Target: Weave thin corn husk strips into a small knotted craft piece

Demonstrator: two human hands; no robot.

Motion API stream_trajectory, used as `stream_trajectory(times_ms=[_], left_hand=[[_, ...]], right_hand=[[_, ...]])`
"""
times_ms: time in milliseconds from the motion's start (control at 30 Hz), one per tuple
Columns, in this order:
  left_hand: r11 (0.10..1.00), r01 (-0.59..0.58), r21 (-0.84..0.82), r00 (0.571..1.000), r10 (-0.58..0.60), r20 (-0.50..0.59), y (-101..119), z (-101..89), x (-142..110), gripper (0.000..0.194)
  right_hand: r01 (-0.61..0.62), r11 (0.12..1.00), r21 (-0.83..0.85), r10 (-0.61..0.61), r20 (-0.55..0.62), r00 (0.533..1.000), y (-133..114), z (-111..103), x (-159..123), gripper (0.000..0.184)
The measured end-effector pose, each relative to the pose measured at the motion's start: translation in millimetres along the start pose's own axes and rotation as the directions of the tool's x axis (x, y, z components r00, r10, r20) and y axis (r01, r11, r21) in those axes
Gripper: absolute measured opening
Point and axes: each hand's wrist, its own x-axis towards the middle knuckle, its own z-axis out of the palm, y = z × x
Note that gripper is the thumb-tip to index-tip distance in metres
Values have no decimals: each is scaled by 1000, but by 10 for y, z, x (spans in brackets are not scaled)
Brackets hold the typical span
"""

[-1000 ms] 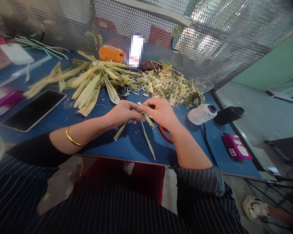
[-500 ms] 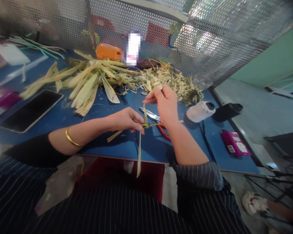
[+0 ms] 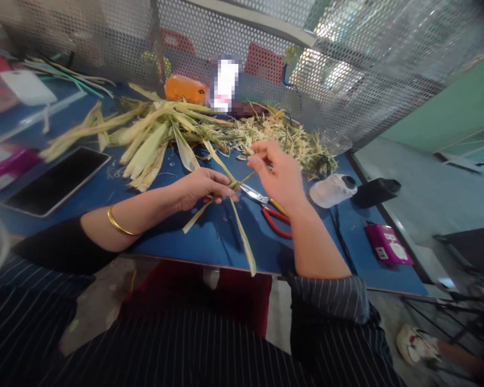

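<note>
My left hand (image 3: pixel 207 189) pinches the crossing of several corn husk strips (image 3: pixel 243 236) above the blue table. One strip hangs down toward the table's front edge, one points away toward the husk pile, and another sticks out below my palm. My right hand (image 3: pixel 280 173) is closed on the end of a further strip and pulls it out to the right, so it runs taut from the crossing. Under my right hand lie scissors (image 3: pixel 262 199) with red and yellow handles, blades toward my left hand and partly hidden by my wrist.
Long corn husks (image 3: pixel 153 142) are piled behind my left hand, and shredded husk (image 3: pixel 282 137) lies behind my right. A phone (image 3: pixel 58 180) rests at left. Thread spools, one white (image 3: pixel 331 189) and one black (image 3: pixel 377 193), and a purple pack (image 3: pixel 388 244) are at right. A perforated metal screen (image 3: pixel 246 32) borders the back.
From both hands close together, my right hand rose with one strip, then shifted slightly right, holding a strip taut. One strip now points toward the pile. The scissors are more exposed.
</note>
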Motion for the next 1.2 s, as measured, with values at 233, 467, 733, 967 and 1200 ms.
stream_trajectory(times_ms=[233,467,733,967,1200], left_hand=[[976,46,-213,996,-61,-63,-5,-108,59,12],[943,32,-332,990,-75,-118,-46,-99,97,6],[918,-19,-397,982,-58,-182,-126,-34,153,15],[893,4,-450,980,-93,-176,-96,-49,134,9],[902,-50,-429,987,-20,-159,46,-59,58,4]], right_hand=[[244,964,-108,-202,305,931,88,-1,31,14],[242,951,-191,-206,188,960,141,45,11,17],[611,708,-353,-491,376,786,-268,228,-182,26],[711,444,-545,-530,481,699,-315,447,-238,33],[703,471,-532,-568,427,704,-272,389,-248,33]])
